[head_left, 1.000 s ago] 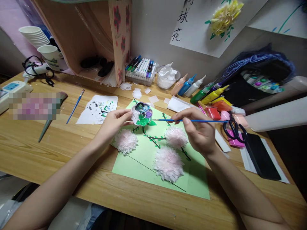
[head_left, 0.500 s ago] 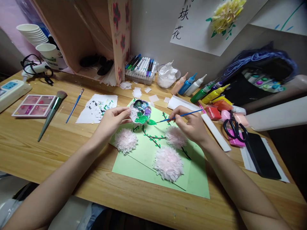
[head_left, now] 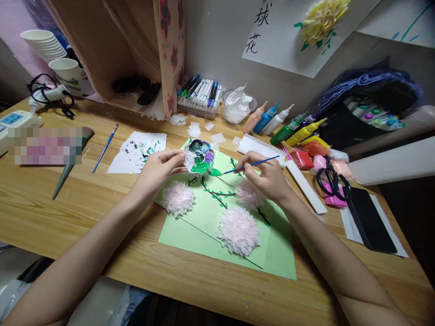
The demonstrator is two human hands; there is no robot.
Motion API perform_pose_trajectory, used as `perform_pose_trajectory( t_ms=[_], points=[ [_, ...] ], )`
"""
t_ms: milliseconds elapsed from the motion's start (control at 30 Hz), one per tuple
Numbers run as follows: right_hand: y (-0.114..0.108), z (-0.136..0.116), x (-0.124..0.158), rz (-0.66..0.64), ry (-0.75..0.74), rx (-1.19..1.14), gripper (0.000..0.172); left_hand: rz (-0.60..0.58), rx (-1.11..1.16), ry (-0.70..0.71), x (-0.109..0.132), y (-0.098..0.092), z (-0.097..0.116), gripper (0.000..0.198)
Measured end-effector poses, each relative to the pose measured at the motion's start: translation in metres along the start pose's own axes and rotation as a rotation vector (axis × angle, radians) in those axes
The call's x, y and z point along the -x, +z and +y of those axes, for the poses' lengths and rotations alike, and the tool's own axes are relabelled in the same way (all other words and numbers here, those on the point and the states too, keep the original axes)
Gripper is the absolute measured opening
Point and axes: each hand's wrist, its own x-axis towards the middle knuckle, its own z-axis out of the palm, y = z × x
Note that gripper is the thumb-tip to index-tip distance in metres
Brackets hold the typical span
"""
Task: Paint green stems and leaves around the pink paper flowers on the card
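My left hand (head_left: 162, 168) pinches the near-left rim of a small flower-shaped paint palette (head_left: 199, 168), its wells smeared with green, purple, blue and black. In my right hand (head_left: 265, 175) is a thin blue paintbrush (head_left: 253, 164), its tip on a large green painted leaf (head_left: 214, 172) just beyond the palette's edge. Both hands are over a light green sheet (head_left: 193, 233) with painted dark branches and small green leaves. Pink tissue-paper flowers lie on it: one at left (head_left: 179, 199), one in front (head_left: 239, 231) and one partly beneath my right hand (head_left: 249, 194).
A paint-stained paper (head_left: 136, 151), a second brush (head_left: 105, 148) and a makeup brush (head_left: 70, 167) lie left. Behind are a marker box (head_left: 200, 97), a plastic bowl (head_left: 239, 108) and paint bottles (head_left: 268, 118). Scissors (head_left: 333, 183) and a phone (head_left: 370, 219) lie right.
My right hand and the brush have shifted slightly left, with the tip still at the large leaf. My left hand and the palette stay nearly in place.
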Motion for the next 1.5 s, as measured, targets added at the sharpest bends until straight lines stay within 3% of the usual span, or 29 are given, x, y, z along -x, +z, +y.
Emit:
perform_pose_trajectory(
  t_ms=[1067, 1333, 1500],
  points=[
    [-0.01, -0.003, -0.002, 0.002, 0.004, 0.126, 0.016, 0.018, -0.015, 0.01, 0.0, -0.001, 0.0, 0.02],
    [-0.012, -0.004, -0.001, 0.088, -0.04, 0.023, 0.018, 0.013, 0.002, 0.015, -0.001, 0.001, 0.0, 0.013],
    [-0.006, -0.003, 0.0, 0.051, -0.036, 0.036, 0.018, 0.007, 0.004, 0.018, 0.0, 0.001, -0.001, 0.015]
  ],
)
